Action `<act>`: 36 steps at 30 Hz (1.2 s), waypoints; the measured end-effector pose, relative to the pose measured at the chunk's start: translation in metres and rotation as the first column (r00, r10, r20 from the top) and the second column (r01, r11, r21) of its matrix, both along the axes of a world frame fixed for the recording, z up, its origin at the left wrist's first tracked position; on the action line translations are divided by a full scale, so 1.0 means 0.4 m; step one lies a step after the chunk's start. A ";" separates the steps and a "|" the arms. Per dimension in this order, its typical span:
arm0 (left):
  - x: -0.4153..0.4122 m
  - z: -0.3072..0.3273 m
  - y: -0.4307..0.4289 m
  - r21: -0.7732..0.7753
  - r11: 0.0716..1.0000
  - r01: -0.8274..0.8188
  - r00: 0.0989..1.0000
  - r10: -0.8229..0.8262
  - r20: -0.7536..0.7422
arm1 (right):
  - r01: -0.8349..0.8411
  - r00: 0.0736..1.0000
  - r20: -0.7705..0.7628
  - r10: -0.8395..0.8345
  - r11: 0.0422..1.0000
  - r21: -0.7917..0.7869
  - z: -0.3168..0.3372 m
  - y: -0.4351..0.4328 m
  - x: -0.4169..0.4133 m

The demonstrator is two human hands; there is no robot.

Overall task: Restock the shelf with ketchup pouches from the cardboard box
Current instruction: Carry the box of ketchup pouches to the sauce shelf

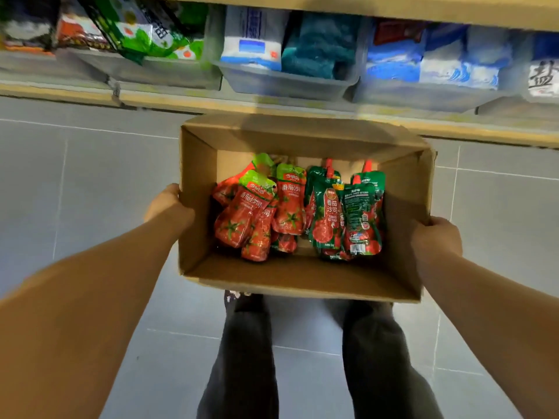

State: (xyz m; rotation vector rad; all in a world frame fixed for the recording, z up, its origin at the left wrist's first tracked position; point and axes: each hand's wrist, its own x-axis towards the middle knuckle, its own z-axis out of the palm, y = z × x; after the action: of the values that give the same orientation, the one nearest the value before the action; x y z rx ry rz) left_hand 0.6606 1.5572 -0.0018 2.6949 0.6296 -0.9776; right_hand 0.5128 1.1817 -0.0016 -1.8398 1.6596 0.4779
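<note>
My left hand (168,204) and right hand (435,237) grip the cardboard box (302,279) by its sides. The ketchup pouches (290,207) lie inside, between my hands, tops pointing far toward the shelf (272,107).

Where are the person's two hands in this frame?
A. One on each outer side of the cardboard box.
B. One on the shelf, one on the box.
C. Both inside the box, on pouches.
A: the left hand and right hand each hold an outer side wall of the cardboard box; the ketchup pouches lie untouched inside.
</note>
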 end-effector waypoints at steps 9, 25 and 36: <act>0.115 -0.114 0.079 -0.025 0.996 0.091 0.996 -0.091 0.017 | 0.093 0.995 0.039 -0.093 0.996 0.005 -0.133 0.081 0.046; 0.080 -0.099 -0.049 0.083 0.986 0.146 0.973 -0.159 0.170 | -0.177 0.934 0.271 0.232 0.961 -0.213 -0.099 0.160 0.144; -0.092 -0.078 -0.233 -0.272 0.952 0.142 0.985 -0.164 -0.059 | -0.347 0.930 0.256 0.263 0.857 0.381 -0.073 0.171 0.138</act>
State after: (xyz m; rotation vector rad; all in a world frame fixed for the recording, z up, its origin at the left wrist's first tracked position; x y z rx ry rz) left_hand 0.6236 1.4640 -0.0330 2.5027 0.2795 -1.1260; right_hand 0.5681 1.2500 -0.0308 -1.7557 1.0314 0.7045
